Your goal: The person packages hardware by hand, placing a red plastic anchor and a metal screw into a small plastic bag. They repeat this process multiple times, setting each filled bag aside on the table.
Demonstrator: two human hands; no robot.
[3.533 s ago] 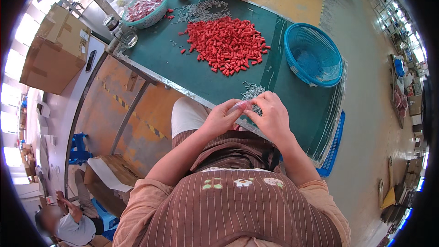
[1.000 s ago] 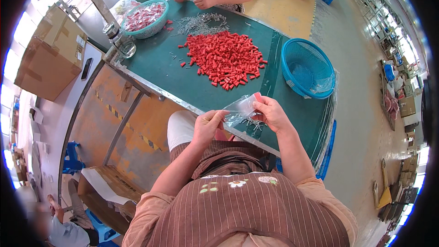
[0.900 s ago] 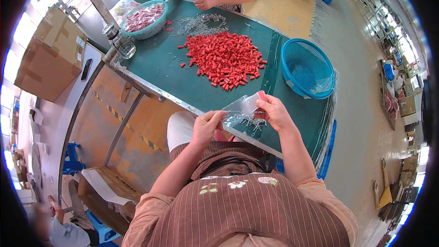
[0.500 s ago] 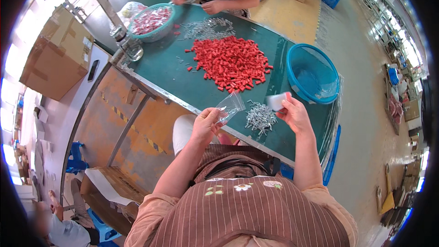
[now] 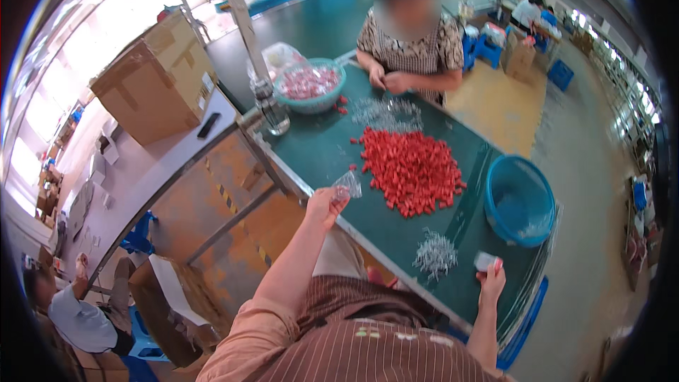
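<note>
My left hand (image 5: 325,206), at the table's near edge, pinches a clear plastic bag (image 5: 349,184). My right hand (image 5: 491,282) is closed on a small white-and-red packet (image 5: 486,262) near the table's right end. Between the hands, closer to the right one, lies a pile of small grey screw-like pieces (image 5: 436,255). Beyond them spreads a large heap of short red plugs (image 5: 411,171) on the green tabletop (image 5: 311,152). Farther back is a scatter of small clear or silvery pieces (image 5: 385,114), too fine to make out.
A blue basin (image 5: 520,201) stands at the table's right. A pale green basket (image 5: 311,88) of red-and-clear packets sits at the far left, beside a glass jar (image 5: 272,114). Across the table a person (image 5: 410,49) works with both hands together. A cardboard box (image 5: 159,81) stands on the left table.
My view has tilted up, bringing more of the co-worker in. My hands have moved apart: the left with the bag leftward, the right with the packet to the right, past the grey pile.
</note>
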